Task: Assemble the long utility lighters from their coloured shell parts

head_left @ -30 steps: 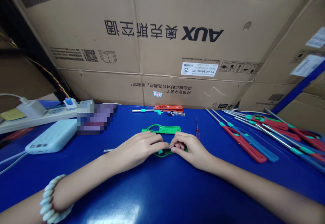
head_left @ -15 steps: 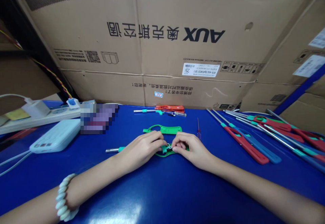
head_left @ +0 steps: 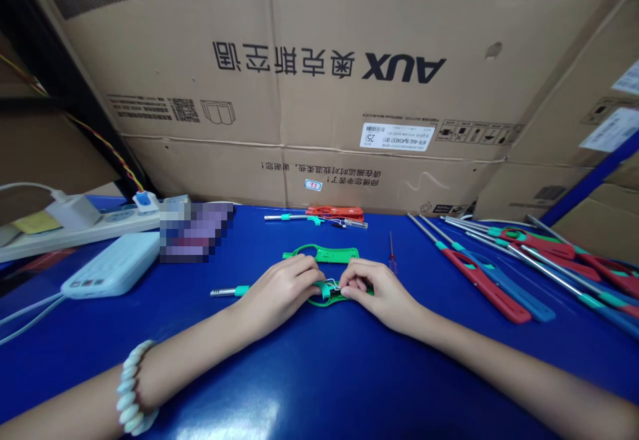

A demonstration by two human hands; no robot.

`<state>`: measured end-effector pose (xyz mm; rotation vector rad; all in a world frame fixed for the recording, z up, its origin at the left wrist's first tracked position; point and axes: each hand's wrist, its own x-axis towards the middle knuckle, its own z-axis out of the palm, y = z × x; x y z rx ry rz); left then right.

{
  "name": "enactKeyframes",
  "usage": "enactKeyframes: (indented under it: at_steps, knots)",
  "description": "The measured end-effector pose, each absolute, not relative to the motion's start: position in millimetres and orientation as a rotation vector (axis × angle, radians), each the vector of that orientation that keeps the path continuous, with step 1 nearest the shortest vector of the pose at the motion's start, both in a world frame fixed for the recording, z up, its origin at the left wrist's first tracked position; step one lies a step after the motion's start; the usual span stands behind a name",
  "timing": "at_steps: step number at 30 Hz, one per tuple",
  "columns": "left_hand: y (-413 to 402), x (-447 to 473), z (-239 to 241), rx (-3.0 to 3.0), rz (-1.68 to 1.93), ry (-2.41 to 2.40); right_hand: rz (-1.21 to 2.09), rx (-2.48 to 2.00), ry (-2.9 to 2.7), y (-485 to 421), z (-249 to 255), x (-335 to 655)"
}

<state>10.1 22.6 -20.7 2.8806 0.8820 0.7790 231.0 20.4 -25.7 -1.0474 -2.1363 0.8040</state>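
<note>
An opened green stick lighter (head_left: 326, 302) lies in front of me, its metal tube (head_left: 222, 292) pointing left. My left hand (head_left: 284, 287) is closed on it around the teal trigger (head_left: 326, 289), palm down over the tube's base. Thin pale wires (head_left: 331, 281) cross the gap between both hands. My right hand (head_left: 382, 290) pinches the inner parts at the handle, beside a small dark piece; the fingertips hide exactly what is gripped. Just beyond the hands rests the loose green casing half (head_left: 334, 254).
Farther back lies an orange lighter (head_left: 339, 213) with its parts exposed. A screwdriver (head_left: 392, 260) sits beyond my right hand. Several red and blue lighters (head_left: 484, 283) are piled at right. A power bank (head_left: 112, 267) and power strip (head_left: 117, 217) occupy the left; a cardboard box (head_left: 319, 114) stands behind.
The pale wires between my hands show more clearly, and the fingertips are slightly farther apart. Both hands stay at the green lighter. The whole view has shifted a little.
</note>
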Motion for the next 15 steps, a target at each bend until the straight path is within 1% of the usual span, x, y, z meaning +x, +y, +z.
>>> enactKeyframes:
  at_steps: [7,15]
  knots:
    - [24.4,9.7,-21.3,2.754,0.857,0.836,0.795,-1.047,-2.136,20.7,-25.3,230.7]
    - [26.4,7.4,-18.9,2.655,0.868,0.802,0.796,-1.045,-2.148,20.4,-26.0,231.4]
